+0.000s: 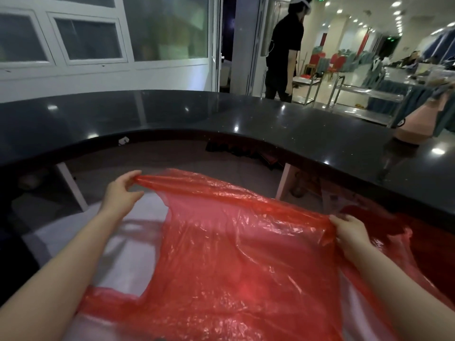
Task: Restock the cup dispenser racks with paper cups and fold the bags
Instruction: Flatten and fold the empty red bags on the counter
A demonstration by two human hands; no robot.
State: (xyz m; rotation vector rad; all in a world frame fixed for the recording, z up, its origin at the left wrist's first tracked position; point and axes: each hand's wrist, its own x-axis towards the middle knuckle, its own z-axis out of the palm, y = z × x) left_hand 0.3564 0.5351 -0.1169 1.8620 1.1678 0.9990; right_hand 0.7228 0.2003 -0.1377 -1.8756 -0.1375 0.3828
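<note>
Hands hold a big red plastic bag (221,247) spread out low in front of the person. It is thin and shiny with lots of wrinkles, and you can see a little through it. The left hand (121,190) pinches one handle of the bag at the far left corner, with the thumb and fingertips squeezed on the bunched plastic. The right hand (350,233) grips the far right edge of the bag, fingers curled around the plastic. The bag is pulled wide between the two hands. Its near part hangs down toward the person, and the other handle lies at the bottom left. A white surface (138,257) shows under the bag on the left side.

Past the hands, a black shiny counter (221,114) curves from left to right. Small lights shine on its top. A pink bag (418,121) sits on the counter at the far right. Behind the counter, a person in black clothes (285,50) stands near a metal cart (364,97). Red chairs (334,61) stand far back in the room. White windows (86,40) fill the wall on the left.
</note>
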